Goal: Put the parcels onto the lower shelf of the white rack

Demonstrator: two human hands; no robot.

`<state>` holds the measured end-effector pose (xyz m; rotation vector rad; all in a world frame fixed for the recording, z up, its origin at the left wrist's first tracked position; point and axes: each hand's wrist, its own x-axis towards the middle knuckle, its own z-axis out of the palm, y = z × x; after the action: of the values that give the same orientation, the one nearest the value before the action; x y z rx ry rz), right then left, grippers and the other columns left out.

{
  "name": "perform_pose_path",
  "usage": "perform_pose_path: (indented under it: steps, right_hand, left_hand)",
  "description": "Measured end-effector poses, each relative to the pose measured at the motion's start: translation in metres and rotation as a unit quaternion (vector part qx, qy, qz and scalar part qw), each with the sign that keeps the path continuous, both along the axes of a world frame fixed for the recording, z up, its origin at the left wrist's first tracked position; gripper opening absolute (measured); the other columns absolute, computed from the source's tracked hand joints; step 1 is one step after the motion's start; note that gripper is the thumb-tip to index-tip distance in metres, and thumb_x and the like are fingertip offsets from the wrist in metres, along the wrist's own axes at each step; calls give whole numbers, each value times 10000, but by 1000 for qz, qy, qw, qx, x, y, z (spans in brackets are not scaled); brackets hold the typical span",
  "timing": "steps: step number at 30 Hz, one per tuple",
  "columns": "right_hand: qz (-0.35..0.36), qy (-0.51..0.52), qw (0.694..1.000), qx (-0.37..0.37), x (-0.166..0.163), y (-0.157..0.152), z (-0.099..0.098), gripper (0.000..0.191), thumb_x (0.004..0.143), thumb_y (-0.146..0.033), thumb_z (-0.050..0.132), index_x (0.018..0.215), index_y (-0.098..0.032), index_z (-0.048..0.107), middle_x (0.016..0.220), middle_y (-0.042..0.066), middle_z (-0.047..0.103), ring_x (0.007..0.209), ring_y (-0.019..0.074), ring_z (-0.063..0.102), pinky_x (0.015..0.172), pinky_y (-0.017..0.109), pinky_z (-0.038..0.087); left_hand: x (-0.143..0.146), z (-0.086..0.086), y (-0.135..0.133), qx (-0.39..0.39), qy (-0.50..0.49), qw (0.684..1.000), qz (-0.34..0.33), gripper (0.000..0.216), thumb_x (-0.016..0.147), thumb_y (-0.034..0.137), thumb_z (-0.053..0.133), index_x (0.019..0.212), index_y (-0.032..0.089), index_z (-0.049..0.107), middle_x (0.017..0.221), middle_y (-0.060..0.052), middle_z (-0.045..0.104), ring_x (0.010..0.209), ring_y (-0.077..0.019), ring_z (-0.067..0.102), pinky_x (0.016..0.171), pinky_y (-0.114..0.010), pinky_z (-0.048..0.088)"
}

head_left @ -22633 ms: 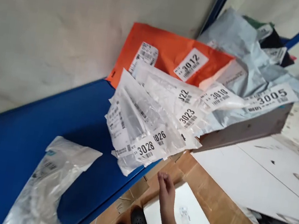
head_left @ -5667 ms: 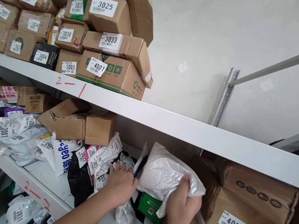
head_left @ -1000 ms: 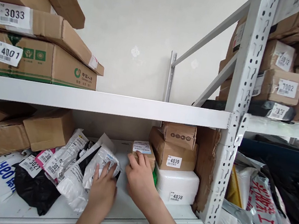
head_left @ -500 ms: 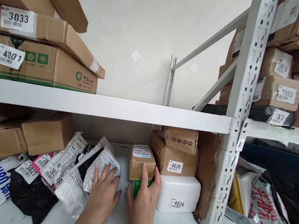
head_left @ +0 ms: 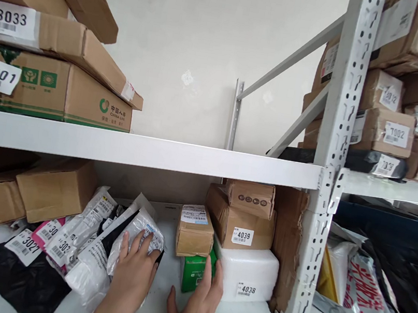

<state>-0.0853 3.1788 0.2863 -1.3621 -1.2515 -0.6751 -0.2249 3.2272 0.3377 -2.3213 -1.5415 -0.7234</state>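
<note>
My left hand (head_left: 132,276) lies with its fingers spread on a clear-and-white plastic mailer bag (head_left: 130,236), at the right end of a row of bags on the lower shelf. My right hand (head_left: 197,301) holds nothing; its fingers are apart in front of a green box (head_left: 191,273). On that green box rests a small brown carton (head_left: 194,235) with a label on top. Just right of it is a white foam box (head_left: 246,274) marked 4038. Behind and above the foam box stands a brown carton (head_left: 242,224) marked 4039, with a smaller carton (head_left: 250,198) on top.
A white shelf beam (head_left: 146,152) crosses above my hands. A perforated upright post (head_left: 328,169) stands to the right. A black bag (head_left: 27,281) and brown cartons (head_left: 54,193) lie at left. Stacked flat boxes (head_left: 96,92) sit on the upper shelf.
My right hand has drawn back and down from the small brown carton, so more of the green box shows. My left hand has shifted slightly left and down over the mailer bag.
</note>
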Motion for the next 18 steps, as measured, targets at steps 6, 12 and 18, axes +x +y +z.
perform_pose_path:
  steps: [6,12,18]
  right_hand:
    - [-24,-14,1000,-6,0,7,13,826,806,-236,554,1504,-82,139,1282,261,387,1165,425,392,920,649,408]
    - [17,7,1000,-22,2,29,21,898,732,-191,611,1483,-88,131,1245,240,398,1122,393,453,897,573,468]
    - [78,117,986,-93,11,30,25,957,651,-169,634,1481,-169,157,1251,181,467,1162,364,524,943,519,489]
  left_hand:
    - [-2,-11,7,36,-20,999,-19,370,848,174,431,1055,246,729,1354,-133,584,1349,-375,419,1140,-694,140]
    - [-4,-19,13,50,-41,997,-36,324,849,211,460,1018,261,732,1333,-124,597,1334,-371,436,1131,-698,148]
    - [-7,-16,14,59,-53,995,-56,291,834,218,489,961,241,750,1301,-120,625,1317,-373,459,1125,-710,174]
